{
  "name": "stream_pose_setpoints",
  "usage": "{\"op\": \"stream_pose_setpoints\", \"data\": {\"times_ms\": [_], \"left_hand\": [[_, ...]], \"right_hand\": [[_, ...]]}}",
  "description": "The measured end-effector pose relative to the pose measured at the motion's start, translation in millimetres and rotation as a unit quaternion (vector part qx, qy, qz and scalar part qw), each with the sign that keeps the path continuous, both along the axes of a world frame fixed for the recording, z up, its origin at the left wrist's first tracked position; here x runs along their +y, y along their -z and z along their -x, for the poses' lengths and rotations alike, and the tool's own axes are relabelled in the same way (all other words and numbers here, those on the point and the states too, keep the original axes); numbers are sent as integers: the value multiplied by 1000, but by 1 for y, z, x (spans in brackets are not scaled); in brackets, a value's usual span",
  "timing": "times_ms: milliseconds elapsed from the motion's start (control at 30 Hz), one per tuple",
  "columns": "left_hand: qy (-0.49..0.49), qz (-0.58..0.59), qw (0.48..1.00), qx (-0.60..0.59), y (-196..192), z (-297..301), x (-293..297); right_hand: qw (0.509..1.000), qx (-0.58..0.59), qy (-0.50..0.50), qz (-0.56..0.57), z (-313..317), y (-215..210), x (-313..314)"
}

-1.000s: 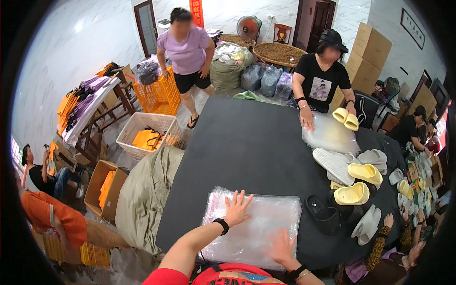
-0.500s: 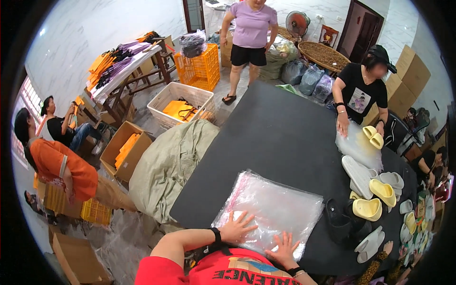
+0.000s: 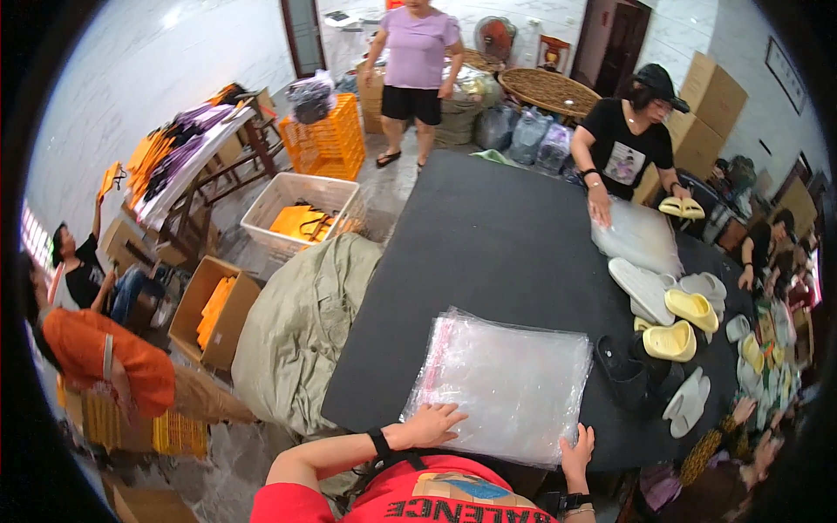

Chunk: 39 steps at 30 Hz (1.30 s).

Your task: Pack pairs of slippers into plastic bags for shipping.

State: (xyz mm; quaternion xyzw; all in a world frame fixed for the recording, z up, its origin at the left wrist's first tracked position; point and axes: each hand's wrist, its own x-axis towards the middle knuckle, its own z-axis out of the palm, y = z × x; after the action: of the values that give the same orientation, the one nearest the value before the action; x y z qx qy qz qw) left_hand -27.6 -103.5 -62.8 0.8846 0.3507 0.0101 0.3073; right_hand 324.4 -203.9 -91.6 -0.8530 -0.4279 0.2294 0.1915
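A stack of transparent plastic bags (image 3: pixel 510 383) with a pink strip along its left side lies flat on the black tabletop (image 3: pixel 488 235), close in front of me. My left hand (image 3: pixel 433 427) rests on the near left part of the stack, palm down with its fingers stretched out. At the near right corner my right hand (image 3: pixel 576 453) touches the edge of the bags, thumb and fingers apart. Right of the stack stand black shoes (image 3: pixel 622 370), with a yellow clog (image 3: pixel 670 342) and a pale grey slipper (image 3: pixel 689 403) beside them.
Across the table a person in black (image 3: pixel 629 144) holds yellow slippers (image 3: pixel 681 207) by another bag stack (image 3: pixel 636 235). A person in a purple top (image 3: pixel 417 52) stands behind. Left are a big cloth sack (image 3: pixel 301 340), a white crate (image 3: pixel 288 187) and a cardboard box (image 3: pixel 214 314).
My right hand has moved from the top of the bags to their right edge. The left hand stays at the near left. The person opposite has lowered the yellow slippers away from their bags.
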Motion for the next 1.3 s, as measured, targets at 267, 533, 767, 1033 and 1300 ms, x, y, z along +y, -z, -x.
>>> {"op": "stream_pose_setpoints", "data": {"times_ms": [267, 533, 767, 1033, 1300], "left_hand": [[152, 37, 987, -41, 16, 16, -3], [242, -5, 969, 58, -26, -11, -5], [158, -50, 986, -19, -25, -30, 10], [127, -32, 991, 23, -28, -87, -11], [139, -9, 987, 77, -27, -164, -42]], "right_hand": [[994, -16, 48, -96, 54, 14, -52], [978, 1, 129, -162, 103, 8, -91], [970, 79, 129, -190, 76, -1, -92], [978, 151, 72, -127, 14, 4, -134], [977, 166, 119, -56, -23, 22, -194]]}}
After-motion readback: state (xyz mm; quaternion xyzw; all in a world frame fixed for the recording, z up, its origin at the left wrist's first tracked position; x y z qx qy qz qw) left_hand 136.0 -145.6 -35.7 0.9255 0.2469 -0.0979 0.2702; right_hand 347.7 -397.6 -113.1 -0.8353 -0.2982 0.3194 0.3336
